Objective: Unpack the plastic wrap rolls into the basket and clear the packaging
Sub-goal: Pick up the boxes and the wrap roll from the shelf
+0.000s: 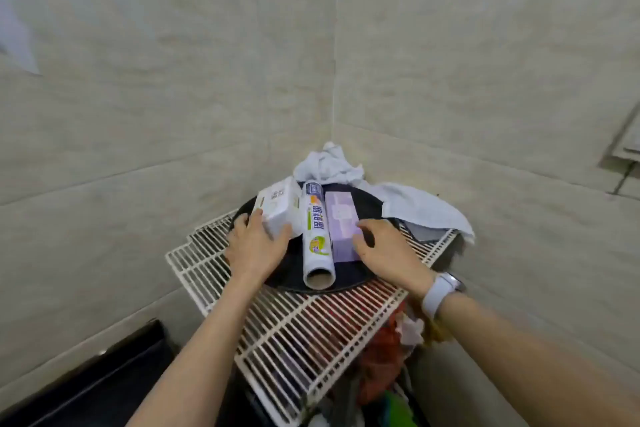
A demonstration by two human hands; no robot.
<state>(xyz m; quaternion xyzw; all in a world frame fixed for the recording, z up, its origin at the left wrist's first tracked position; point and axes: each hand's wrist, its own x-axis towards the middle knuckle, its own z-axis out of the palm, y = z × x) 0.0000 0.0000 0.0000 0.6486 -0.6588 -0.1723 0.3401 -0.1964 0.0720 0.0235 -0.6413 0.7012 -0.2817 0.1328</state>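
A plastic wrap roll (316, 232) with a printed label lies lengthwise on a black round tray (349, 274), its open cardboard core facing me. To its left sits a white box (278, 208), gripped at its near end by my left hand (254, 246). To the roll's right lies a pale purple box (341, 222). My right hand (384, 250) holds that box's near right corner with fingers curled over it. A light-coloured watch is on my right wrist.
The tray rests on white wire racks (294, 333) in a tiled wall corner. A crumpled white cloth (381, 191) lies behind the tray. Red and green items (384, 350) sit below the racks. A black object (104, 378) is at lower left.
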